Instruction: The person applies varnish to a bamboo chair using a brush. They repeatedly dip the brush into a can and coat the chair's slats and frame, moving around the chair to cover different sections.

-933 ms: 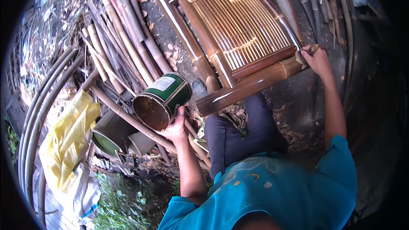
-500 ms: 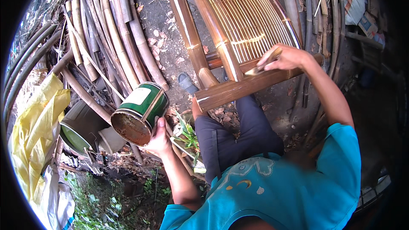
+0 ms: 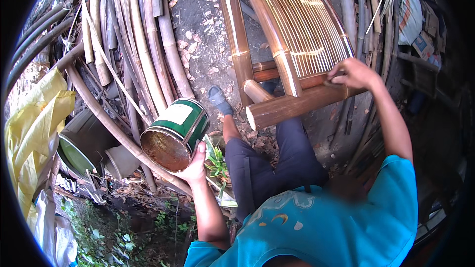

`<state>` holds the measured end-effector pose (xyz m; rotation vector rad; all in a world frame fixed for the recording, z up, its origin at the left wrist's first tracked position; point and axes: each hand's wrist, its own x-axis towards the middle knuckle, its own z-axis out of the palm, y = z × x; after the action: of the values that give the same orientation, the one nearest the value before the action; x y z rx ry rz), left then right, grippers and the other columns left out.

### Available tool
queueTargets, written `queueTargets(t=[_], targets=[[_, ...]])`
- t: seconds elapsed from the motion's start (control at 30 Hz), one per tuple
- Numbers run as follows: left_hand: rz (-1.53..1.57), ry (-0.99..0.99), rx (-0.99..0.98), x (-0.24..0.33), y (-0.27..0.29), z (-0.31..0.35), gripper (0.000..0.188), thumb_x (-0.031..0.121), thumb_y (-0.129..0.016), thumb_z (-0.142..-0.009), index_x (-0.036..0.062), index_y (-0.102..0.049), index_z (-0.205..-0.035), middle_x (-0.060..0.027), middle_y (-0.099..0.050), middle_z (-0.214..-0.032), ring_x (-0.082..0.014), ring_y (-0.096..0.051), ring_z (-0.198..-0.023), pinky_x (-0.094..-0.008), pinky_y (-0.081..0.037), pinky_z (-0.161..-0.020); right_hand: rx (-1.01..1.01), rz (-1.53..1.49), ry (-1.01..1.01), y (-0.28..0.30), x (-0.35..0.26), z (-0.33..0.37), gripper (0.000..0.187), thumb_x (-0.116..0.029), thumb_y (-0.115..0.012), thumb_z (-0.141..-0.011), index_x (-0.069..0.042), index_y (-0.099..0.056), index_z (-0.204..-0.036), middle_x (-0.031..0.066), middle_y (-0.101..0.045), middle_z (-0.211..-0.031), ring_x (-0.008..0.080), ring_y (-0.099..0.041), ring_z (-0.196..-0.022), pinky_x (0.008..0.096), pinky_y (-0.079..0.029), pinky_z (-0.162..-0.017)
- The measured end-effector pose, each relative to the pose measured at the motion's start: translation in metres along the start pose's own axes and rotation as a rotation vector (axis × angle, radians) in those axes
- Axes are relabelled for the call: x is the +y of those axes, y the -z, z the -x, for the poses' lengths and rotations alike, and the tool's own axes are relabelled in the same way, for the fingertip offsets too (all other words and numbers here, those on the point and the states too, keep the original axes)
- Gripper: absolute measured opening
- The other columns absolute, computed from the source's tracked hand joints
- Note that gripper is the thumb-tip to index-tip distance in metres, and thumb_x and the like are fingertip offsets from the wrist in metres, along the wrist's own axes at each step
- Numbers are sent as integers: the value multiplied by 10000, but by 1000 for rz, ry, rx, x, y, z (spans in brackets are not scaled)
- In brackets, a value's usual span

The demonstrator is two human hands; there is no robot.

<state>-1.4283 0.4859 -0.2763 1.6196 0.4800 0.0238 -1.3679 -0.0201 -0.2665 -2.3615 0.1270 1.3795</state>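
My left hand [image 3: 195, 164] grips the rim of a green tin can [image 3: 175, 132] that is tipped on its side, its rusty inside facing me. My right hand [image 3: 352, 73] rests on the thick front pole of a bamboo chair frame [image 3: 292, 44], fingers closed around a small brush-like thing that is mostly hidden. The slatted bamboo seat lies just beyond that hand. My legs in dark trousers stretch under the frame, one foot in a grey sandal [image 3: 217, 100].
Long bamboo poles [image 3: 143, 44] lie stacked on the ground to the left. A yellow plastic sheet [image 3: 34, 123] and a dark drum [image 3: 81, 143] sit at far left. More poles and clutter line the right edge. Weeds grow below the can.
My right hand has slid leftward along the front pole of the frame. The view has shifted, and the can stays held in my left hand.
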Motion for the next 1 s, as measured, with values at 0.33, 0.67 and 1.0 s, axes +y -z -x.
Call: queueTargets(t=[0.33, 0.67, 1.0], targets=[[-32, 25, 108, -34, 25, -9, 1031, 72, -906, -704, -5, -288, -1526, -161, -416, -1507, -295, -451, -1348, -455, -411, -1116, -473, -189, 553, -13, -182, -132, 272, -219, -777, -864, -46, -761, -1074, 95, -764, -1026, 215, -713, -955, 344, -553, -844], [-88, 33, 130, -107, 51, 17, 933, 152, -902, -733, -14, -368, -1480, -154, -525, -1431, -289, -513, -1308, -444, -391, -1120, -871, -1, 408, -92, -210, -240, 262, -167, -789, -860, -40, -736, -1083, 86, -750, -1044, 198, -693, -994, 342, -538, -890], [-145, -40, 255, -137, 67, 29, 1194, 305, -943, -679, -44, -189, -1536, -215, -372, -1539, -327, -445, -1386, -471, -380, -1147, -805, 337, 344, -125, -240, -262, 244, -201, -780, -854, -75, -753, -1062, 72, -764, -967, 201, -708, -926, 344, -535, -841]])
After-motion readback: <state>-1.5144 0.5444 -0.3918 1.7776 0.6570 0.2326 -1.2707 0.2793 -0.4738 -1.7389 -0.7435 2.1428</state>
